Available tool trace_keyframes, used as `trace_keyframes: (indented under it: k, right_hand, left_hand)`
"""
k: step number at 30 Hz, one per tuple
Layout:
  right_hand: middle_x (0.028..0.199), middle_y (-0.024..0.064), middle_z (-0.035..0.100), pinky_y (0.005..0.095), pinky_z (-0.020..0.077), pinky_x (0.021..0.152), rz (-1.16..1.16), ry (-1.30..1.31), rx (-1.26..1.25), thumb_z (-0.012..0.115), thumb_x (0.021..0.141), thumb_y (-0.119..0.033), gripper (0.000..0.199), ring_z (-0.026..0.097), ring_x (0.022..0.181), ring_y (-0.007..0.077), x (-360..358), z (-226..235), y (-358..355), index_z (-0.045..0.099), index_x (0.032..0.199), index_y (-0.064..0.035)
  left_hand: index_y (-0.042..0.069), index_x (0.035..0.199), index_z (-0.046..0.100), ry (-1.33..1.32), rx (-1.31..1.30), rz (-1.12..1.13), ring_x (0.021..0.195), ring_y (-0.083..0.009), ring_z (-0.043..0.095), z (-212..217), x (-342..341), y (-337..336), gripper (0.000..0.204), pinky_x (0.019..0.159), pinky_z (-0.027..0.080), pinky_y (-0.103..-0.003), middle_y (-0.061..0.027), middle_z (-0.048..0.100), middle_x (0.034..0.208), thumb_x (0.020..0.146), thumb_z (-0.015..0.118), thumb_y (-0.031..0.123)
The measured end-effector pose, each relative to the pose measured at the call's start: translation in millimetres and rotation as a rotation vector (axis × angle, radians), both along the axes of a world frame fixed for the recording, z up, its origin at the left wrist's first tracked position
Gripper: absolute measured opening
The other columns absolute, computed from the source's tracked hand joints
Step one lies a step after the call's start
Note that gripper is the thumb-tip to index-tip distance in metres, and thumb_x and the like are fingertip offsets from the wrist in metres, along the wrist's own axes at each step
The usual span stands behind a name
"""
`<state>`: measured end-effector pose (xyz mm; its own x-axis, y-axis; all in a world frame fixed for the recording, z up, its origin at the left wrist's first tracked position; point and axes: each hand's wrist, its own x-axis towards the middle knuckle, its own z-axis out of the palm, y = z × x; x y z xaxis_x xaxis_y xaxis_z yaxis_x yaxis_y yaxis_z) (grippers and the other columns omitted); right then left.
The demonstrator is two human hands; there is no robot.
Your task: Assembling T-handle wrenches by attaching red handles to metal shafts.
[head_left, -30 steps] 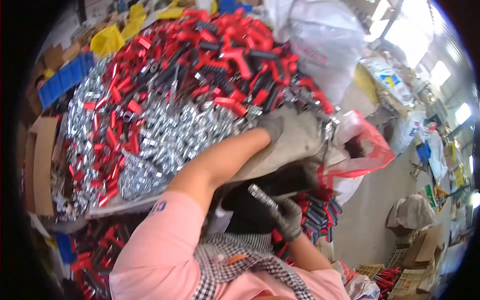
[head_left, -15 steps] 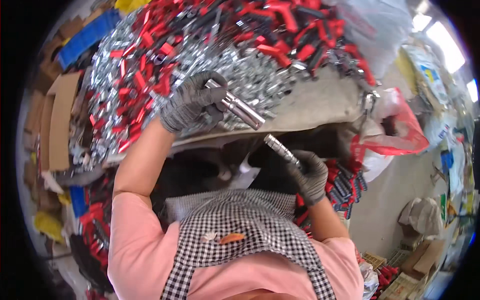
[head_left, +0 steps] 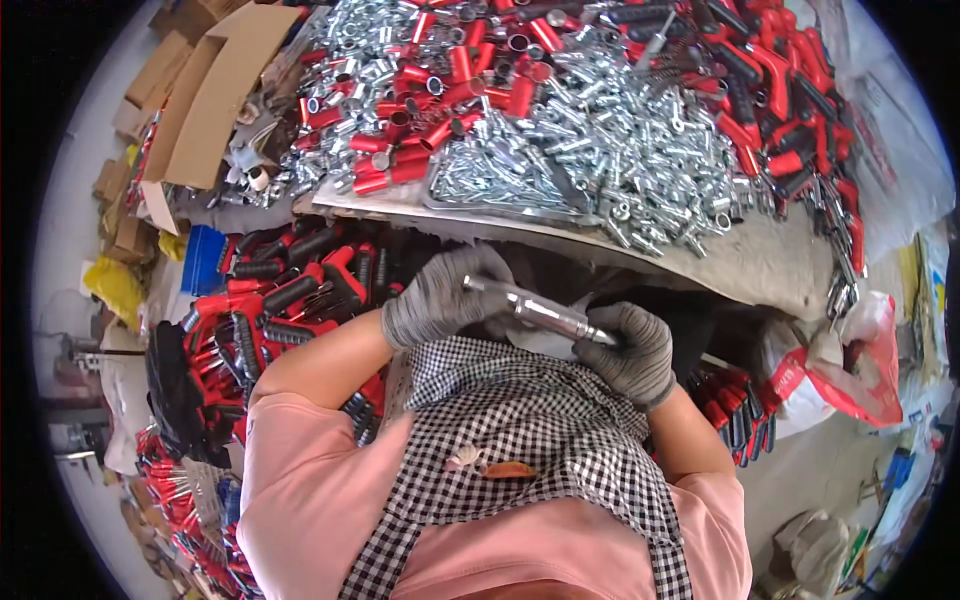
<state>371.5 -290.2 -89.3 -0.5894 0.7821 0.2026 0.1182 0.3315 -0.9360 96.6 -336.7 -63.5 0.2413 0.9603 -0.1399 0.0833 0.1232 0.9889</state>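
In front of my apron, a shiny metal tube [head_left: 540, 311] slants down to the right between my two grey-gloved hands. My left hand [head_left: 445, 295] is closed on its upper left end, which is blurred. My right hand [head_left: 635, 350] grips a ridged metal rod [head_left: 596, 334] at the lower right end. Tube and rod lie in one line and meet, though how far one sits inside the other cannot be seen. Most of the rod is hidden by my right fingers.
Ahead, the worktable [head_left: 750, 262] bears a heap of small metal fittings [head_left: 640, 150], red sleeves [head_left: 460, 65] and a shallow tray [head_left: 500, 205] of thin metal pieces. Red-and-black handled tools [head_left: 300, 285] are piled at left. A red and white bag [head_left: 860, 370] hangs at right.
The tube and the ridged rod, apart before, now meet end to end. My hands have come closer together and nearer my apron. The view has shifted, showing more tools at left.
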Motion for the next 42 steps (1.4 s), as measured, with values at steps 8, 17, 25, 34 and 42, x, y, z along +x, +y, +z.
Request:
trace_keyframes:
  k: [8,17,25,34,42]
  right_hand:
    - [0.088,0.0053,0.067,0.0278,0.0522,0.073,0.006,-0.189,-0.090,0.088,0.064,-0.019,0.081,0.063,0.079,0.0119,-41,0,-9,0.047,0.132,-0.0055]
    - [0.088,0.0122,0.070,0.0285,0.0531,0.072,0.068,-0.269,-0.063,0.079,0.075,-0.018,0.042,0.067,0.082,0.0147,-39,-13,5,0.065,0.110,0.0007]
    - [0.084,0.0068,0.068,0.0268,0.0509,0.070,-0.009,-0.290,-0.125,0.076,0.078,-0.017,0.036,0.062,0.076,0.0098,-19,-26,24,0.065,0.108,-0.0004]
    - [0.082,0.0159,0.068,0.0318,0.0537,0.068,-0.041,-0.339,-0.021,0.078,0.073,-0.027,0.042,0.068,0.075,0.0248,-15,-19,18,0.066,0.105,-0.0016]
    - [0.083,0.0154,0.069,0.0344,0.0548,0.068,-0.052,-0.380,-0.039,0.076,0.074,-0.033,0.041,0.069,0.076,0.0275,-11,-5,17,0.068,0.105,-0.0075]
  left_hand:
    - [0.000,0.086,0.066,0.224,0.268,-0.045,0.068,-0.0154,0.064,-13,11,-6,0.024,0.063,0.050,-0.029,-0.0072,0.065,0.073,0.088,0.062,0.024]
    - [0.004,0.095,0.064,0.534,0.466,-0.211,0.075,-0.0258,0.065,-17,-3,45,0.023,0.066,0.051,-0.033,-0.0109,0.066,0.083,0.089,0.061,0.026]
    - [0.007,0.113,0.057,1.348,0.189,0.062,0.089,-0.0343,0.064,-29,-37,144,0.036,0.081,0.050,-0.044,-0.0178,0.067,0.092,0.079,0.062,0.018]
    - [-0.001,0.102,0.058,1.353,0.399,0.020,0.089,-0.0375,0.064,-32,-50,150,0.029,0.080,0.050,-0.045,-0.0241,0.065,0.092,0.076,0.055,0.010]
    - [0.001,0.104,0.063,1.071,0.284,0.161,0.083,-0.0323,0.065,13,-46,95,0.028,0.074,0.050,-0.038,-0.0203,0.066,0.090,0.082,0.061,0.018]
